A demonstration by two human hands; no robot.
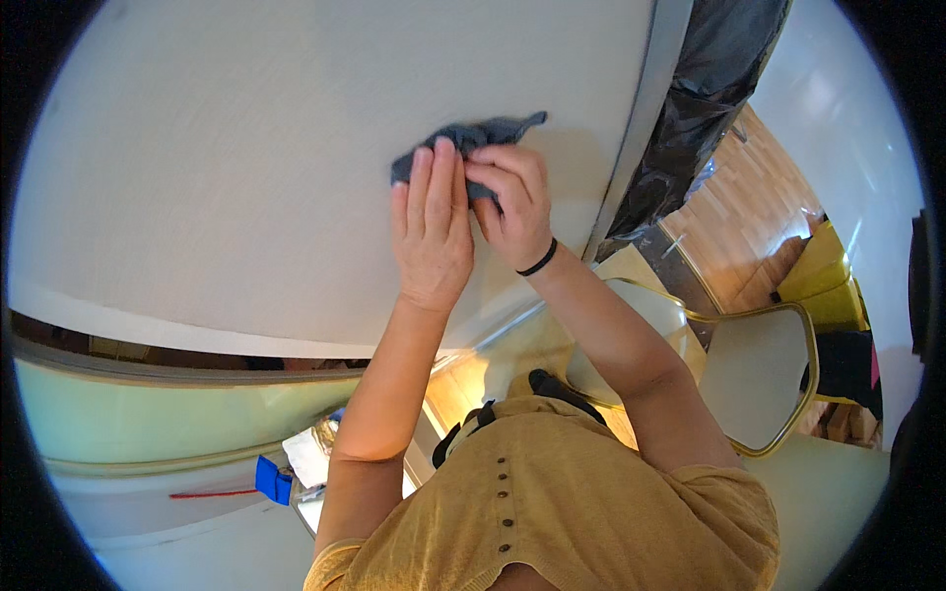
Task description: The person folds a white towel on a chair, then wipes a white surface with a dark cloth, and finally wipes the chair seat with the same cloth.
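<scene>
A crumpled dark grey cloth (473,137) lies against a broad off-white panel (244,162). My left hand (434,229) presses on the cloth's left part, its fingers straight and close together. The bent fingers of my right hand (517,199) grip the cloth's right side, and a thin black band circles that wrist. One twisted end of the cloth sticks out beyond the right fingers. The two hands are side by side and nearly touch. Part of the cloth is hidden beneath the fingers.
Black plastic sheeting (684,125) hangs beyond the panel's metal edge (628,133). Gold-framed chairs (757,377) stand at my right, with a yellow item (820,273) behind them. A pale green surface (185,417) and a blue object (273,480) are at lower left.
</scene>
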